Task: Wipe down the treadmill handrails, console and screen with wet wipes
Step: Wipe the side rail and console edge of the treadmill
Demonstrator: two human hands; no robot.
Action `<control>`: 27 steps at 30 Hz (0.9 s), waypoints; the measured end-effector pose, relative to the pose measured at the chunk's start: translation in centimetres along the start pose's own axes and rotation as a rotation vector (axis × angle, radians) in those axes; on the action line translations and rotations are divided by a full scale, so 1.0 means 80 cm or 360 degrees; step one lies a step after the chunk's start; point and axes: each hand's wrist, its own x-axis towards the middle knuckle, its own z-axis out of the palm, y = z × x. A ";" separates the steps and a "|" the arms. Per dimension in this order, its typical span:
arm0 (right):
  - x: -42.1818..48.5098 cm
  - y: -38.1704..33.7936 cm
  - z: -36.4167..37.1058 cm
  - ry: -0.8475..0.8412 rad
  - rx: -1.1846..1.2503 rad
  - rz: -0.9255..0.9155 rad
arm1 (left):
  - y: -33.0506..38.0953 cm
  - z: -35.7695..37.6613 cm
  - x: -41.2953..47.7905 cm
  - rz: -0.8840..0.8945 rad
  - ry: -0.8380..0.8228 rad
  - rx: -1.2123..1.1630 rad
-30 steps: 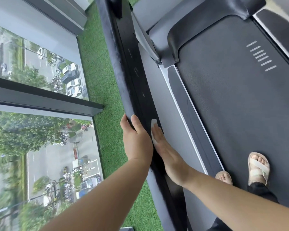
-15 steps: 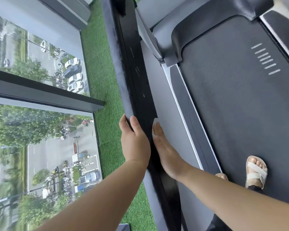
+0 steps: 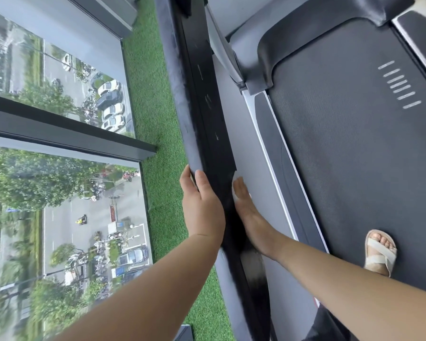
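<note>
A long black treadmill handrail (image 3: 207,99) runs from the top middle down to the bottom middle. My left hand (image 3: 202,205) lies on the rail's left side with the thumb on the outer edge and straight fingers on top. My right hand (image 3: 250,215) presses flat against the rail's right side. A white wet wipe (image 3: 237,175) sits under its straight fingers, only its tip showing past the fingertips. The console and screen are out of view.
The grey treadmill belt (image 3: 354,156) fills the right side, with a sandalled foot (image 3: 380,253) on it. A grey side rail (image 3: 263,148) borders the belt. Green artificial turf (image 3: 155,114) lies left of the handrail. A large floor-to-ceiling window (image 3: 59,168) stands at the far left.
Both hands have slid a little further up along the handrail, the right one carrying the wipe with it. The view has shifted slightly.
</note>
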 end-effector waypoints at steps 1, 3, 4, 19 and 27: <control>0.005 -0.005 -0.002 0.0026 0.0040 0.0073 | 0.000 0.000 0.000 -0.0003 -0.0006 -0.0015; 0.009 -0.023 0.008 0.0055 0.0067 -0.0021 | 0.002 -0.003 -0.002 -0.0014 -0.0007 -0.0040; 0.008 -0.028 0.013 0.0057 0.0036 -0.0154 | 0.004 -0.004 -0.003 -0.0021 -0.0011 -0.0043; 0.029 -0.018 -0.012 -0.0003 0.0064 0.0056 | 0.006 -0.002 -0.004 0.0008 0.0020 0.0053; 0.038 -0.025 -0.016 -0.0147 0.0014 -0.0179 | 0.008 -0.003 -0.005 -0.0007 0.0030 0.0108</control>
